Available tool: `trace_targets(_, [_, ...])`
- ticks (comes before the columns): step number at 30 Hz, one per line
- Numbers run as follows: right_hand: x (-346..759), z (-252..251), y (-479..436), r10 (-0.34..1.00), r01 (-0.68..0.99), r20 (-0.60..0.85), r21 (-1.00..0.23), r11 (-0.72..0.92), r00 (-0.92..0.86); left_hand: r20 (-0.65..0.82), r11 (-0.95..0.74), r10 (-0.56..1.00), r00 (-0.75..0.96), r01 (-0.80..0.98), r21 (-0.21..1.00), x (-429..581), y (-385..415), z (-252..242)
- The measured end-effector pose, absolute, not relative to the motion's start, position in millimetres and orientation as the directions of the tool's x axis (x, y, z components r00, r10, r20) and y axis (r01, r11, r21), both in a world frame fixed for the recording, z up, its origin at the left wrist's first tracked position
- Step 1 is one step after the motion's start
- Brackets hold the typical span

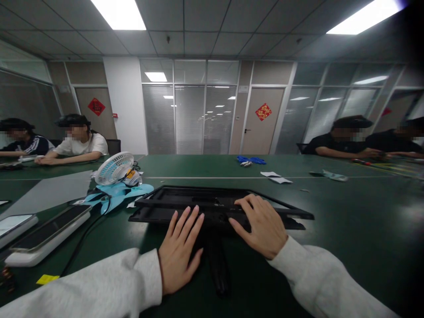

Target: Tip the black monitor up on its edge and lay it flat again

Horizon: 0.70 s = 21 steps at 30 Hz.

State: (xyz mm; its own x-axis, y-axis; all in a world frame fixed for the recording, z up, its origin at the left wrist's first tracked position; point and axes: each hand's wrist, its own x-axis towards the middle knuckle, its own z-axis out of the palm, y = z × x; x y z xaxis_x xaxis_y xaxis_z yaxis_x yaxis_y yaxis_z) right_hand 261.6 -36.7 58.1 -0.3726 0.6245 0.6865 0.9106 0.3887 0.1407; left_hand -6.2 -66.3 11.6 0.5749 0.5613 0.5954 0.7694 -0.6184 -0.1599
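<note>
In front of me on the table lies a wide black panel with a raised rim, which looks like a monitor casing (159, 216). From its near side a dark stand neck (217, 269) reaches toward me. My left hand (180, 254) rests with fingers stretched and slightly apart, the tips on the casing's near edge, holding nothing. Curled over the near bar of the casing is my right hand (263, 225), with fingers on top and the thumb lower on the near face. Whether something small sits under its fingertips is hidden.
To the left are a white fan (114, 168), light-blue fan blades (121, 194), a grey sheet (49, 192) and a phone on a white box (49, 229). Blue gloves (251, 160) and white papers (276, 177) lie farther off. Several people sit on both sides.
</note>
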Motion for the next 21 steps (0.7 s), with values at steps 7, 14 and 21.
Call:
trace_targets(7, [258.9, 58.3, -38.1, 0.633, 0.909, 0.678, 0.135, 0.394, -0.375, 0.636, -0.626, 0.545, 0.547, 0.770, -0.125, -5.2, -65.9, 9.6])
trace_targets(14, [260.3, 57.2, -35.9, 0.637, 0.907, 0.667, 0.149, 0.395, -0.387, 0.649, -0.639, 0.530, 0.546, 0.760, -0.117, -6.0, -64.9, 8.9])
trace_targets(21, [262.8, 52.7, -33.8, 0.634, 0.910, 0.675, 0.142, 0.389, -0.377, 0.645, -0.643, 0.526, 0.554, 0.755, -0.124, -5.7, -64.7, 8.5])
